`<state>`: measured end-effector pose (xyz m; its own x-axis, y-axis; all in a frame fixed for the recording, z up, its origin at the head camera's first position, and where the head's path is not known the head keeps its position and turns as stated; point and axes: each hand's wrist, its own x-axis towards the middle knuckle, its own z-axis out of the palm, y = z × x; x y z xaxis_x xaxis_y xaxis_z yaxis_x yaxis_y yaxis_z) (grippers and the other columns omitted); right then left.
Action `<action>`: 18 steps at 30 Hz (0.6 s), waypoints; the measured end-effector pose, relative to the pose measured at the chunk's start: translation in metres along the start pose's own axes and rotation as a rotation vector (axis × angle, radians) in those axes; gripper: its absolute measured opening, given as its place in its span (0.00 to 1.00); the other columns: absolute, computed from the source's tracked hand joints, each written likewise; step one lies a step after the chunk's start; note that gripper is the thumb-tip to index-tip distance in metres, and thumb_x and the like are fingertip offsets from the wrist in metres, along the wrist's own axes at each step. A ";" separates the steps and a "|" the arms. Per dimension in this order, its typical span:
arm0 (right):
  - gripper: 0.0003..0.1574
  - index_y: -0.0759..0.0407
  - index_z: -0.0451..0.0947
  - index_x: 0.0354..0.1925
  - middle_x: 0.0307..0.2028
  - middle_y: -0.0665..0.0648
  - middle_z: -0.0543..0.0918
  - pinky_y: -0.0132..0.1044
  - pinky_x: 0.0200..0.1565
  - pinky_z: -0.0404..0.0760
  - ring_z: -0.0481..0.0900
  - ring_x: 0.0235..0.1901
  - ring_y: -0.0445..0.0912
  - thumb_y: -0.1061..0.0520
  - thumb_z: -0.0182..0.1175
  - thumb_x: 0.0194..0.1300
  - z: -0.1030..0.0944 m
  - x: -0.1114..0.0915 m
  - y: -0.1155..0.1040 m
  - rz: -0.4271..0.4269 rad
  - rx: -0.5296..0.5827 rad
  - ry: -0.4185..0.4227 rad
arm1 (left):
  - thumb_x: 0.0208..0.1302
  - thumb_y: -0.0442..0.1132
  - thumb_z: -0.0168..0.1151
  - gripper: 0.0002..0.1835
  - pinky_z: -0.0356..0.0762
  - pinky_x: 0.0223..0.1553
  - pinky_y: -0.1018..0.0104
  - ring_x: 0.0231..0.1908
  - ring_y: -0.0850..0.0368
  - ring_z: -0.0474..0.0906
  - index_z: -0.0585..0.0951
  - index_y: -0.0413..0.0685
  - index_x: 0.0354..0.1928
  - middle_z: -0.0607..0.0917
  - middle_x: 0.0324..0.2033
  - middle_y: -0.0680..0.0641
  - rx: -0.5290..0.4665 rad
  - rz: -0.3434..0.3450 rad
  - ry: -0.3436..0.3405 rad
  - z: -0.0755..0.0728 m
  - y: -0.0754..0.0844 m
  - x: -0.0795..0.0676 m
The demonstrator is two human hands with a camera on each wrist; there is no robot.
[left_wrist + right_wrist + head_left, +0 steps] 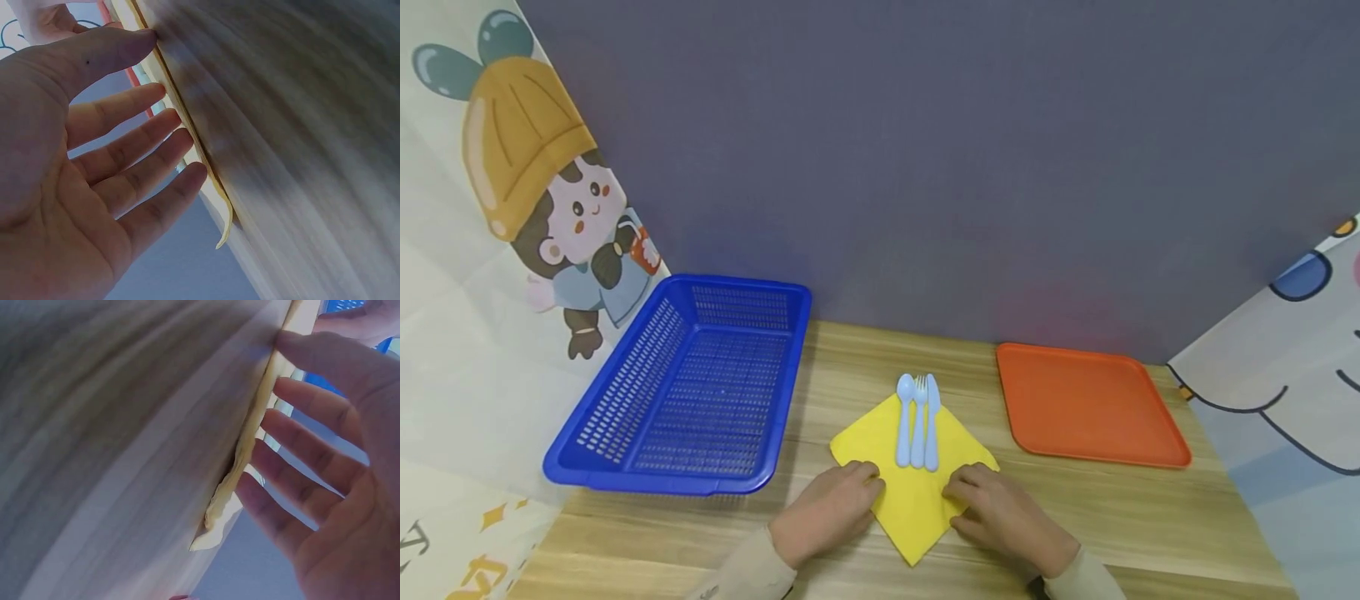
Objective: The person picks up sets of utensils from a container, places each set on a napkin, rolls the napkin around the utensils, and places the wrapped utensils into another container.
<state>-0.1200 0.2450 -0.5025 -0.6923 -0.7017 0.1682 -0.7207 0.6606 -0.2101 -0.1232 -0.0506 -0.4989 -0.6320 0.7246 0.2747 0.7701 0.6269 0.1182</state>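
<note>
A yellow cloth napkin [913, 521] lies flat on the table, turned with one corner toward me. On its upper part rest a light blue spoon [903, 433], fork [918, 433] and knife [932, 433], side by side, heads reaching past the far corner. My left hand [838, 504] touches the napkin's left edge. At the right edge, my right hand [1000, 512] does the same. Both wrist views show loosely extended fingers, with fingertips [195, 172] of the left along the cloth's rim and fingertips [245, 484] of the right along the other side. The napkin's far edge curls slightly.
To the left stands a blue perforated plastic basket [778, 400]. An orange-red tray [1090, 408] lies at the back right. Behind the wooden table [1112, 517] rises a grey panel [925, 167], with printed cartoon sheets on both sides.
</note>
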 end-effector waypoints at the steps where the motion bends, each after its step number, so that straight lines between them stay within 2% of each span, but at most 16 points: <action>1: 0.19 0.52 0.83 0.44 0.44 0.46 0.78 0.39 0.43 0.82 0.76 0.44 0.41 0.51 0.75 0.55 0.000 0.000 0.000 -0.001 0.003 0.003 | 0.58 0.36 0.66 0.05 0.76 0.30 0.70 0.32 0.60 0.75 0.78 0.50 0.30 0.77 0.33 0.54 0.001 -0.001 -0.001 0.000 0.000 0.000; 7: 0.15 0.51 0.83 0.43 0.42 0.45 0.79 0.38 0.43 0.82 0.77 0.43 0.40 0.52 0.74 0.58 0.002 0.001 0.002 -0.015 0.000 0.042 | 0.56 0.36 0.67 0.04 0.76 0.31 0.70 0.33 0.59 0.75 0.80 0.50 0.32 0.77 0.34 0.53 0.005 -0.003 -0.031 0.001 -0.001 0.002; 12: 0.07 0.50 0.83 0.39 0.39 0.43 0.80 0.37 0.41 0.81 0.77 0.40 0.39 0.54 0.71 0.62 0.005 0.004 0.004 -0.017 0.008 0.081 | 0.55 0.39 0.70 0.10 0.75 0.30 0.69 0.32 0.60 0.74 0.81 0.48 0.38 0.77 0.34 0.53 -0.005 -0.013 -0.081 0.001 -0.002 0.006; 16: 0.04 0.48 0.82 0.40 0.37 0.40 0.79 0.35 0.39 0.80 0.75 0.38 0.36 0.52 0.66 0.68 0.006 0.005 0.007 0.042 0.061 0.065 | 0.52 0.43 0.71 0.18 0.75 0.31 0.68 0.33 0.59 0.73 0.81 0.47 0.45 0.77 0.36 0.52 -0.025 -0.024 -0.118 -0.001 -0.004 0.009; 18: 0.04 0.49 0.81 0.41 0.38 0.40 0.79 0.35 0.39 0.80 0.75 0.39 0.35 0.51 0.64 0.70 0.005 0.005 0.009 0.079 0.096 0.049 | 0.54 0.44 0.71 0.18 0.75 0.30 0.68 0.33 0.59 0.73 0.81 0.47 0.45 0.77 0.36 0.52 -0.019 -0.032 -0.114 -0.001 -0.005 0.011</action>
<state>-0.1299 0.2458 -0.5078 -0.7497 -0.6328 0.1936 -0.6584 0.6835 -0.3152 -0.1343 -0.0459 -0.4958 -0.6614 0.7326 0.1606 0.7500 0.6455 0.1440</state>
